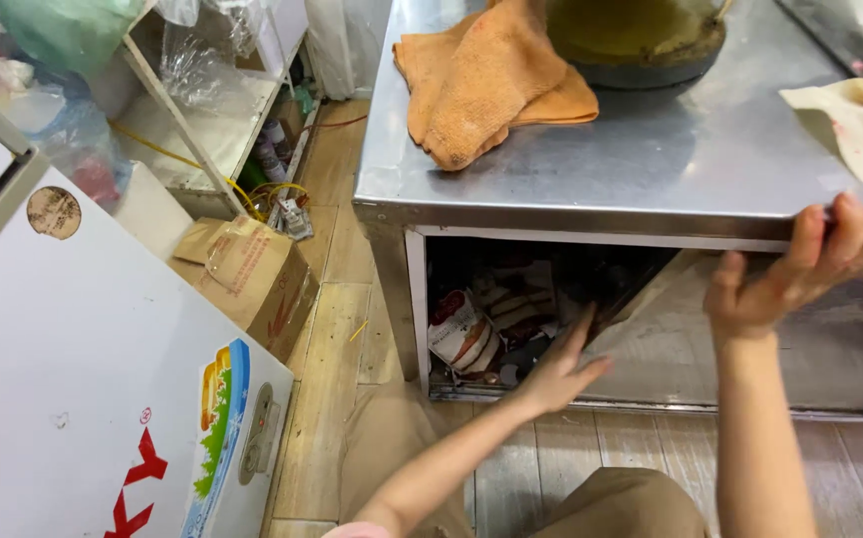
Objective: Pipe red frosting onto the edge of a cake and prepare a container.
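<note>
My left hand (561,369) reaches low toward the open cupboard under a steel counter (651,159), fingers apart, holding nothing, its fingertips at the edge of the sliding steel door (750,339). Inside the cupboard lie several packets (471,329), red, white and brown. My right hand (800,269) grips the counter's front edge, fingers curled over the top. My knee in tan trousers (631,503) is below.
An orange towel (481,80) and a dark round pan (641,40) sit on the counter, with a stained paper bag (855,120) at the right. A white chest freezer (93,379) stands at left, a cardboard box (252,279) beside it, a cluttered shelf behind.
</note>
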